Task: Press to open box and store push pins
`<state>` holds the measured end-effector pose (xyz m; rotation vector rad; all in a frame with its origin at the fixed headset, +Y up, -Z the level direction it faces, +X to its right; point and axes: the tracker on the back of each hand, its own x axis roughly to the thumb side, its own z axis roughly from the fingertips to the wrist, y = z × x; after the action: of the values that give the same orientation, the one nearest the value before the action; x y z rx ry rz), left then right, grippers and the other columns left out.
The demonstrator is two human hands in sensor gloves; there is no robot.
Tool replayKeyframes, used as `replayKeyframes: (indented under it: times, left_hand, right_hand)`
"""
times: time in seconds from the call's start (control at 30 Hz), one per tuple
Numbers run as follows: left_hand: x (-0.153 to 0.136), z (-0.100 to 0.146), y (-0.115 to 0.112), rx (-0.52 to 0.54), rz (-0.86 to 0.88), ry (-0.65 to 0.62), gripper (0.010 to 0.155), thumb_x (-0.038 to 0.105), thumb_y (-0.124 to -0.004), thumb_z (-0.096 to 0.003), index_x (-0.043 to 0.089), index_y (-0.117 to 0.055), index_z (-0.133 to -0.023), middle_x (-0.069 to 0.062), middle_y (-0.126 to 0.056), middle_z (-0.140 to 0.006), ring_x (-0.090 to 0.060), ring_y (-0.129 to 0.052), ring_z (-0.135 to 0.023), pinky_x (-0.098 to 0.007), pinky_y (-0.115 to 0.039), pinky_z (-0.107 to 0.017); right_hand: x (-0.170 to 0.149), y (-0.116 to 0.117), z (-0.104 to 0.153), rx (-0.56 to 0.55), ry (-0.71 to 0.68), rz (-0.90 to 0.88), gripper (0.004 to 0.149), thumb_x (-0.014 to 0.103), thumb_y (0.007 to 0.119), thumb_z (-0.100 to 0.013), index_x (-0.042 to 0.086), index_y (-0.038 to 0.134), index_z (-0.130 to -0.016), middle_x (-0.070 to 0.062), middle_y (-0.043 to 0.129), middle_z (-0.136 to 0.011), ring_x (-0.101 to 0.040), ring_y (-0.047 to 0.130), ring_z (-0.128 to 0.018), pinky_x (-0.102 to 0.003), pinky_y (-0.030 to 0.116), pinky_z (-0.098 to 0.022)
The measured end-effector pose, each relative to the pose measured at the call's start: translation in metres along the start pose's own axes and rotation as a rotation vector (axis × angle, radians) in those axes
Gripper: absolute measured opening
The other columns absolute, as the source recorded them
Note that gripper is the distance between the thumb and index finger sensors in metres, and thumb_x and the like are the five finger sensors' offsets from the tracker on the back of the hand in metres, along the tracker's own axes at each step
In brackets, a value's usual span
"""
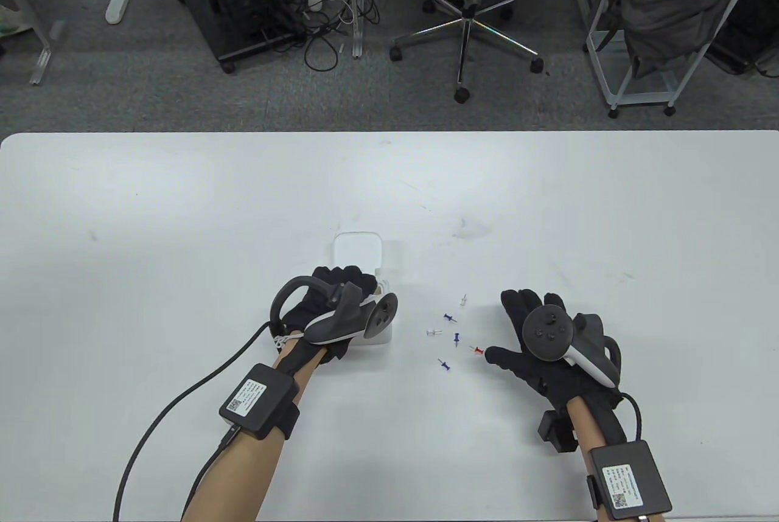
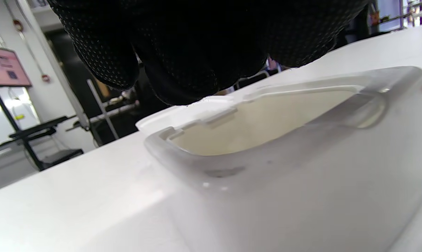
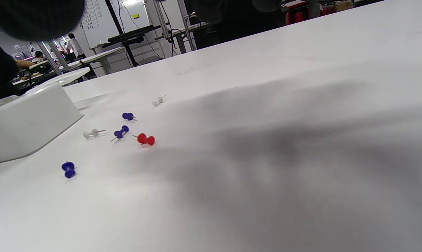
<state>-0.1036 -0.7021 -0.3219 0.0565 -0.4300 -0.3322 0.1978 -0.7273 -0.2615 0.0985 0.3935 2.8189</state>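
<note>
White table: fills the lower part of the table view and carries everything below.

Box — a small white container near the table's middle, its lid swung back and lying flat on the far side. The left wrist view shows the cavity open, with a pale interior; no pins can be made out in the part that shows.

Left hand: lies over the box from the near side, gloved fingers reaching past the far rim toward the hinge. Whether they curl around the box or merely rest on it cannot be told — the tracker hides them from above, and the wrist view shows only dark fingertips hanging just above the rim.

Right hand: held flat and spread, palm down, to the right of the pins, holding nothing. Its thumb tip lies just beside the red pin.

Push pins, loose on the table between box and right hand:
- red pin, nearest the right hand;
- three blue pins, the last closest to the person;
- two white pins, the second lying nearest the box.

All six lie apart from one another, outside the box.
</note>
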Motion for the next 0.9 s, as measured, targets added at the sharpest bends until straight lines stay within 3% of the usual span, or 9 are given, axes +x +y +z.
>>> replayKeyframes:
  times: [0.47,0.73,0.9]
  left_hand:
    - [-0.083,0.061,-0.021,-0.007,0.103,0.187,0.053,0.050,-0.068,-0.0511,0.029,-0.069,-0.100,0.003,-0.082,-0.101,-0.016,-0.098,-0.076,-0.049,-0.079,-0.074]
    - [-0.107,0.100,-0.042,0.001,0.167,0.276,0.054,0.050,-0.067,-0.0516,0.029,-0.069,-0.102,0.002,-0.081,-0.102,-0.016,-0.098,-0.078,-0.049,-0.079,-0.074]
    - [-0.110,0.112,-0.049,0.006,0.184,0.290,0.055,0.050,-0.067,-0.0518,0.029,-0.069,-0.102,0.002,-0.081,-0.102,-0.017,-0.098,-0.078,-0.049,-0.079,-0.074]
  right_hand:
    - [0.001,0.001,0.000,0.011,0.001,0.004,0.090,0.066,0.064,-0.041,0.030,0.021,-0.111,-0.011,0.027,-0.127,-0.052,0.022,-0.113,-0.081,0.022,-0.069]
    - [0.001,0.002,0.000,0.019,0.007,0.013,0.090,0.065,0.065,-0.041,0.030,0.021,-0.111,-0.011,0.027,-0.127,-0.053,0.022,-0.113,-0.081,0.022,-0.069]
    - [0.001,0.002,0.000,0.016,0.018,0.023,0.090,0.065,0.065,-0.041,0.029,0.021,-0.111,-0.012,0.027,-0.127,-0.053,0.022,-0.113,-0.081,0.022,-0.069]
